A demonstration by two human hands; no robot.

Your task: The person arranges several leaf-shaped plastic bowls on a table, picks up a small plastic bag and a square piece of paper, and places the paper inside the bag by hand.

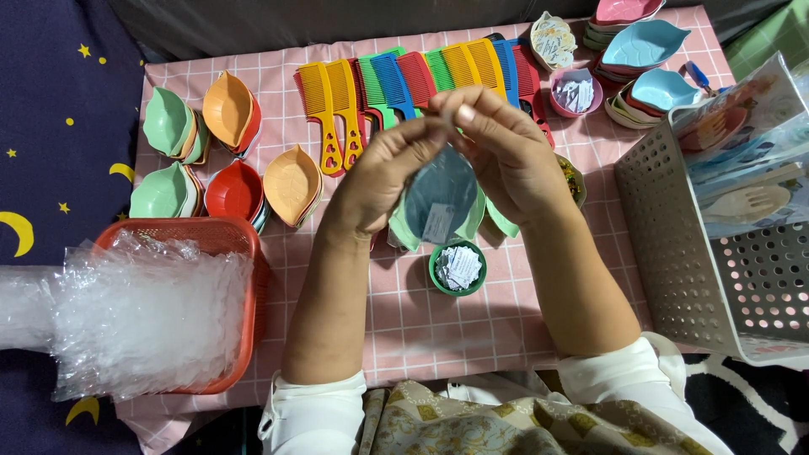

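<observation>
My left hand [383, 173] and my right hand [497, 152] meet above the middle of the pink checked cloth [438, 324]. Together they hold a blue leaf-shaped dish [440, 195] upright, its underside with a pale label toward me. The fingertips of both hands pinch at its top edge. Green leaf dishes [403, 229] show behind and beside it. Below the hands sits a small green round cup [458, 268] filled with white paper slips.
A row of coloured combs [396, 84] lies at the back. Stacks of leaf dishes [227, 181] sit at left, more leaf dishes [645, 46] at back right. A red basket [250, 253] holds clear plastic bags [143, 320]. A white perforated basket [674, 244] holds packed sets.
</observation>
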